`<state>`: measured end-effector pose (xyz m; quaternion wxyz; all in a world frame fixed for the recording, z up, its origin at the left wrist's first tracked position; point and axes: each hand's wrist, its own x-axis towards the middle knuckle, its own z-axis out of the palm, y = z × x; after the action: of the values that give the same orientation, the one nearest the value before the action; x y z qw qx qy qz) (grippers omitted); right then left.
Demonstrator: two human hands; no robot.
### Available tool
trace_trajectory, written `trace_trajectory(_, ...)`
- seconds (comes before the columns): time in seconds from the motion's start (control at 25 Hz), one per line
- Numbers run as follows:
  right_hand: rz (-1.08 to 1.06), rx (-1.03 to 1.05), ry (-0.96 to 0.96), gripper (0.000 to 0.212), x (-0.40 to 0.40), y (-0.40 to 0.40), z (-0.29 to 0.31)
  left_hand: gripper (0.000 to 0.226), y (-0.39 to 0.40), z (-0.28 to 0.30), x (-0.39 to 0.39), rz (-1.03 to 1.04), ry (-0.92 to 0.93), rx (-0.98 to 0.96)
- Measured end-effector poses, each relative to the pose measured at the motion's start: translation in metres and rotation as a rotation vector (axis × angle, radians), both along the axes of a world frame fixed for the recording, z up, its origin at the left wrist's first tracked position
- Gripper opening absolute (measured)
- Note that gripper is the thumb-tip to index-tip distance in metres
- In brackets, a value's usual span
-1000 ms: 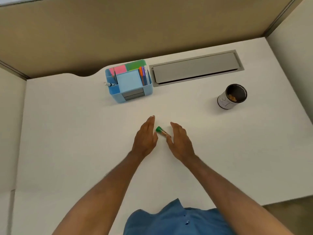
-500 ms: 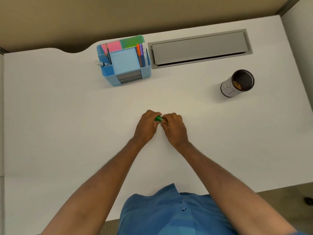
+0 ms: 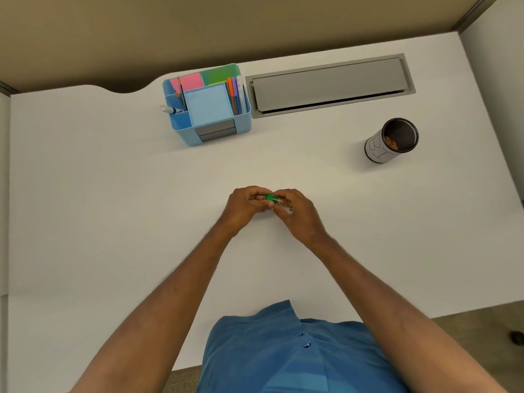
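Observation:
A small clear tube with a green cap (image 3: 272, 198) is held between both hands over the middle of the white desk (image 3: 113, 222). My left hand (image 3: 247, 207) pinches the green cap end with curled fingers. My right hand (image 3: 297, 212) grips the clear body of the tube, which holds something brownish. Most of the tube is hidden by the fingers.
A blue desk organiser (image 3: 208, 104) with sticky notes, pens and a marker stands at the back. To its right lies a grey cable hatch (image 3: 329, 85). A black mesh cup (image 3: 392, 140) with small brown items stands at the right. Partition walls enclose the desk.
One second ago both hands lay open beside the tube on the desk. They closed on it and now hold it, left on the cap, right on the body.

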<state>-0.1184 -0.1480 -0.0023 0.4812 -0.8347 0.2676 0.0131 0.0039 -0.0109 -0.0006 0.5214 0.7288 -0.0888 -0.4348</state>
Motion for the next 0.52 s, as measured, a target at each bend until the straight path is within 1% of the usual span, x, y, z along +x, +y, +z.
trace_trajectory(0.12, -0.065, 0.074, -0.041, 0.026, -0.005, -0.006, 0.017, 0.022, -0.004, 0.017, -0.005, 0.053, 0.087, -0.106)
trace_trajectory(0.2, -0.084, 0.126, -0.055, 0.025, -0.010, -0.013, 0.028, 0.023, -0.006, 0.027, -0.007, 0.052, 0.112, -0.136)
trace_trajectory(0.32, -0.112, 0.190, -0.094, 0.025, -0.017, -0.020, 0.041, 0.024, -0.012, 0.041, -0.012, 0.038, 0.087, -0.148)
trace_trajectory(0.52, -0.146, 0.230, -0.136, 0.024, -0.026, -0.029, 0.054, 0.026, -0.024, 0.061, -0.021, 0.027, 0.025, -0.152)
